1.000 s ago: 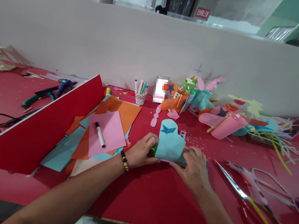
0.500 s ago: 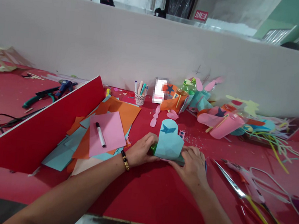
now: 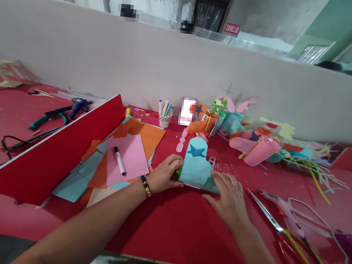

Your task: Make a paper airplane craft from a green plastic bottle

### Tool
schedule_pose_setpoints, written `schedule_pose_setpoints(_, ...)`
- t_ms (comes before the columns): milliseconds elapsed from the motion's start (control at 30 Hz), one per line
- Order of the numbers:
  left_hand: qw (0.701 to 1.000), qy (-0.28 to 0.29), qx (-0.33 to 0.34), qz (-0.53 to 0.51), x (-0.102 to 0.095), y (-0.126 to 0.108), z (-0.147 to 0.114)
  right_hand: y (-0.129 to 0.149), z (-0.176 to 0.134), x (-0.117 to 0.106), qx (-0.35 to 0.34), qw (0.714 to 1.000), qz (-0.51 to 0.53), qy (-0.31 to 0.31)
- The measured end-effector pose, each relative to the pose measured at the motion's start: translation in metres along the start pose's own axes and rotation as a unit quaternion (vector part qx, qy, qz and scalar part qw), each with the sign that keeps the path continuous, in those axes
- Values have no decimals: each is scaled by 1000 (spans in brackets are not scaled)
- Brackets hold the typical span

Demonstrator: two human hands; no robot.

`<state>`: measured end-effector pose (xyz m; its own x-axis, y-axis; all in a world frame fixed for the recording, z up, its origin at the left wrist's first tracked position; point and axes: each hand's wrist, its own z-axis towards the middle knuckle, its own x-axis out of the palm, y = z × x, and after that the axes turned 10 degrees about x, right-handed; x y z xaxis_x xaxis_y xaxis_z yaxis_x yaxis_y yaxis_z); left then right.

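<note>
A green bottle wrapped in light blue paper (image 3: pixel 195 171) lies on its side on the red table. An upright rounded paper piece with a dark blue star (image 3: pixel 196 151) stands up from it. At its left end, my left hand (image 3: pixel 166 174) has fingers and thumb closed around the green part, which is mostly hidden. My right hand (image 3: pixel 227 197) rests at the other end, fingers stretched over the blue paper and thumb apart, lower down. Just behind that end shows a small pink strip with dark dots (image 3: pixel 212 162).
Left are coloured paper sheets (image 3: pixel 150 135), a marker (image 3: pixel 119 160) and a leaning red board (image 3: pixel 53 152). Scissors (image 3: pixel 279 228) and a pink glue gun (image 3: pixel 284 212) lie right. Behind are a pen cup (image 3: pixel 164 121), decorated bottles including a pink one (image 3: pixel 261 152), and a partition (image 3: pixel 140 56).
My right hand has loosened slightly, its thumb now apart from the paper's lower edge. My left hand keeps its hold. The whole view has tilted a little.
</note>
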<state>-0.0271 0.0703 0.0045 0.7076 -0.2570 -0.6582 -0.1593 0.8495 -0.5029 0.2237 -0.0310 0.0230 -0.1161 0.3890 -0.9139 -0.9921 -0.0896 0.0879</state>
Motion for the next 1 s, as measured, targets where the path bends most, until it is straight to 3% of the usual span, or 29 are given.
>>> schedule_pose_setpoints(200, 999, -22, 47, 2, -5, -5, -1, 8, 7, -5, 22, 999, -38, 15)
schedule_pose_setpoints(367, 998, -1, 45, -44, -11, 0, -1, 11, 12, -7, 35, 997, -63, 29)
schedule_pose_setpoints(533, 998, -16, 42, -48, -17, 2, 1, 17, 13, -8, 43, 996, -70, 33)
schedule_pose_setpoints(733, 999, -35, 16, 31, -13, -11, 6, 29, 8, -11, 32, 997, -74, 18)
schedule_pose_setpoints(1000, 993, 62, 29, 92, -4, -2, 4, 31, 8, -9, 16, 998, -63, 21)
